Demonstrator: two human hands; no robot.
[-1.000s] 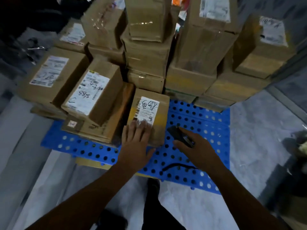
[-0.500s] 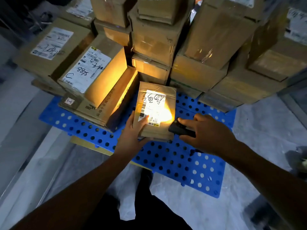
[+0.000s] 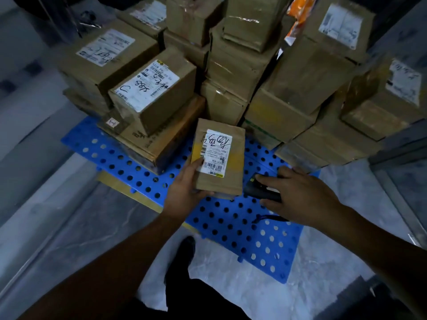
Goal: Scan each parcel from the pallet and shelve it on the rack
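Over pallet (image 3: 231, 218): parcel (image 3: 218, 158) in L hand (image 3: 184, 192), scanner (image 3: 258, 190) beside.

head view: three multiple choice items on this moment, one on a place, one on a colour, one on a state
1. Where is the black scanner?
A) on the floor
B) in the right hand
C) on top of the stack

2. What colour is the perforated pallet?
A) red
B) grey
C) blue

3. How is the small parcel placed?
A) gripped by the left hand, label up
B) lying untouched
C) pinned under another box

Answers:
1 B: its fingers curl round the scanner.
2 C: blue shows between the holes.
3 A: the thumb lies on the parcel's top face.
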